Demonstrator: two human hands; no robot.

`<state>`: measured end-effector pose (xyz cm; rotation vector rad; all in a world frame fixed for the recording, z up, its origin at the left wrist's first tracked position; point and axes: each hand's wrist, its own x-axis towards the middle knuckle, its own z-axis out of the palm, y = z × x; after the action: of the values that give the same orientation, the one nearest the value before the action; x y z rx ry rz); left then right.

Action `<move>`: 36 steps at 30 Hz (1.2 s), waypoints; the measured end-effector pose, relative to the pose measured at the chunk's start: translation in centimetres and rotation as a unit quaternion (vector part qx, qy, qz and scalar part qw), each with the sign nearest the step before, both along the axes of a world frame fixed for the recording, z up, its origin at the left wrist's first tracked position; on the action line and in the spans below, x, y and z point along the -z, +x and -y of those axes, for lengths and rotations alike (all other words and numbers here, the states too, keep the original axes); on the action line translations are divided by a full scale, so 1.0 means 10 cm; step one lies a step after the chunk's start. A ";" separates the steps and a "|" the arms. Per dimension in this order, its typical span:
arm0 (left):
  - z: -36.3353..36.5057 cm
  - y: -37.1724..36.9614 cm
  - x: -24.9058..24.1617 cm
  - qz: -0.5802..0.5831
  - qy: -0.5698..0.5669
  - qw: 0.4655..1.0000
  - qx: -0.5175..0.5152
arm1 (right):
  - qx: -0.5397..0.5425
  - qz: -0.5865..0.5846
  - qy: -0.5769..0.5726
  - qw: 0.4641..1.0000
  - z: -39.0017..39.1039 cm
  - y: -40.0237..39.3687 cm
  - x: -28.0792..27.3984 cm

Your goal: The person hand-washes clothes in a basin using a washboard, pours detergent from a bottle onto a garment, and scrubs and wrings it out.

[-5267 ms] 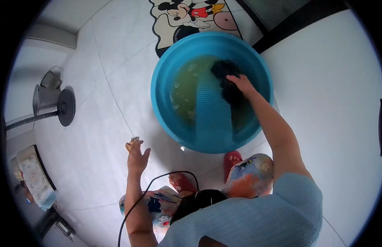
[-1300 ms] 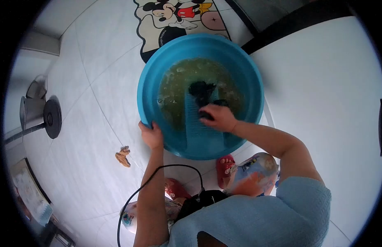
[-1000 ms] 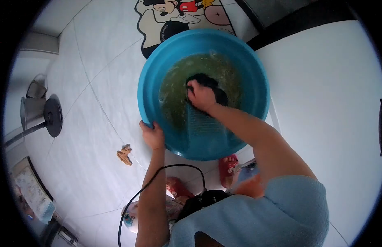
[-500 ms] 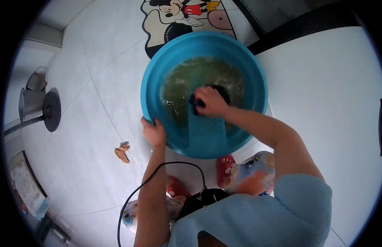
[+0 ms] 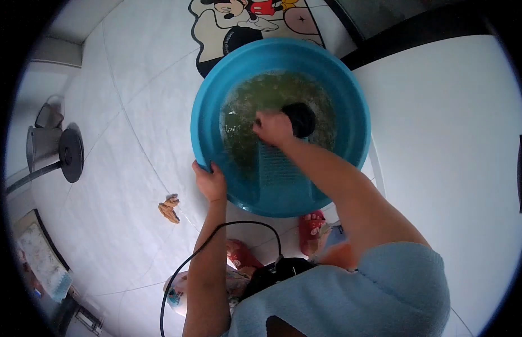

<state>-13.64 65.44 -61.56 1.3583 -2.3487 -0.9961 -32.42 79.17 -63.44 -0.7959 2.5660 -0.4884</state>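
A round blue tub holds murky greenish water, and a ridged washboard surface slopes down into it on the near side. My left hand grips the tub's rim at the lower left, thumb over the edge. Over the water near the top of the ridges is my right hand, its fingers curled closed and slightly blurred; what they hold, if anything, cannot be made out. Just right of that hand lies a dark, wet, bunched cloth.
A cartoon mat lies beyond the tub. On the tiled floor to the left is a crumpled brown item. A white panel stands at the right. A black cable crosses over my left forearm.
My right hand has moved slightly left and up, off the dark cloth, which now shows more fully to its right. My left hand still grips the rim.
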 end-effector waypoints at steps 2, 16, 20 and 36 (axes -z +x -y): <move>0.02 0.01 0.00 -0.007 -0.009 1.000 -0.001 | 0.197 0.097 -0.032 0.975 0.16 -0.33 0.04; -0.03 -0.05 -0.12 0.000 0.009 1.000 -0.016 | 0.066 0.056 -0.175 0.981 -1.48 -0.12 -0.26; 0.00 -0.04 -0.05 0.003 -0.008 1.000 -0.011 | -0.105 -0.057 -0.045 0.992 -1.29 0.25 -0.50; 0.02 0.01 0.00 0.007 0.013 1.000 -0.006 | 0.101 0.068 0.192 0.974 -0.27 -0.88 0.04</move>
<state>-13.52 65.22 -61.52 1.3927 -2.3419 -1.0207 -41.18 81.86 -63.86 -0.3555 2.5093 -0.0901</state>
